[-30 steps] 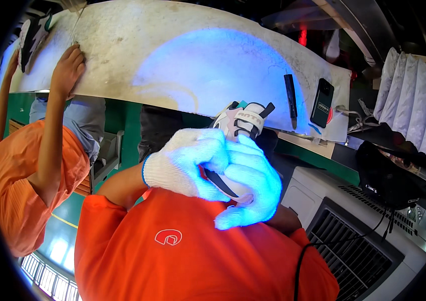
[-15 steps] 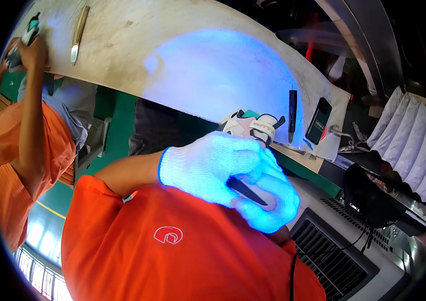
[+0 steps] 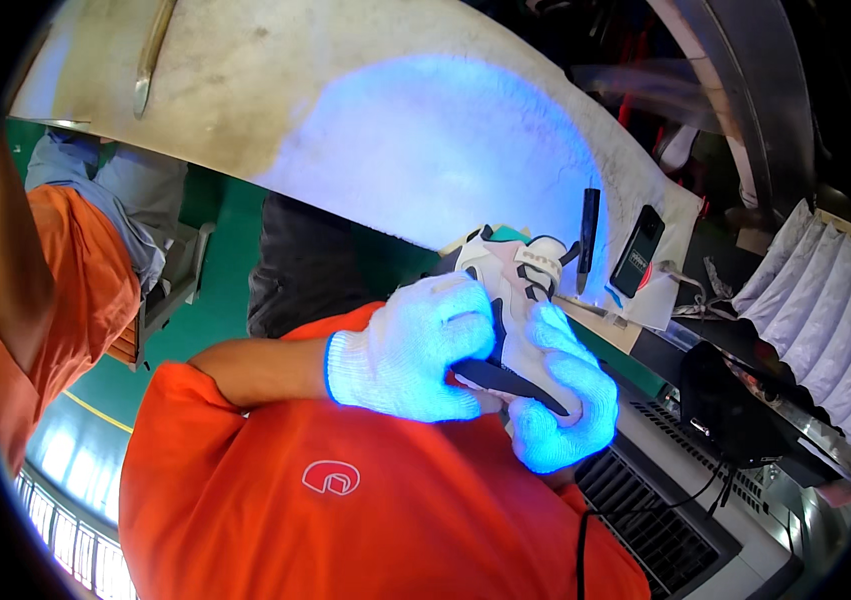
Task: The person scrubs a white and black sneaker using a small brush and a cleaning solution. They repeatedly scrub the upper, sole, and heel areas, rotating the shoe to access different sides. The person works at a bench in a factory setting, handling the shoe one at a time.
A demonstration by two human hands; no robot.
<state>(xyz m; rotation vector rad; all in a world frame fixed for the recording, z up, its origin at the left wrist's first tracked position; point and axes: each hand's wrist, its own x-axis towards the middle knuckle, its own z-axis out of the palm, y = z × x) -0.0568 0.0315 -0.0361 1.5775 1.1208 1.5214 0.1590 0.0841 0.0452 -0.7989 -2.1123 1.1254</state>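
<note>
A white and pale pink sneaker with black trim is held in front of my chest, its strap end pointing toward the table. My left hand, in a white knit glove lit blue, grips one side of it, fingers curled in. On the other side my right hand, gloved likewise, wraps round the shoe near its lower end. A black strip of the shoe shows between the two hands. The fingertips under the shoe are hidden.
Blue light covers part of the worn table. On it lie a black pen-like tool, a phone and, far left, a wooden-handled knife. A co-worker in orange sits at left. A pleated white duct and grey vented machine are at right.
My left hand has drawn back left off the top of the sneaker, uncovering its upper. My right hand has shifted slightly right. The co-worker's hands and shoe have left the view.
</note>
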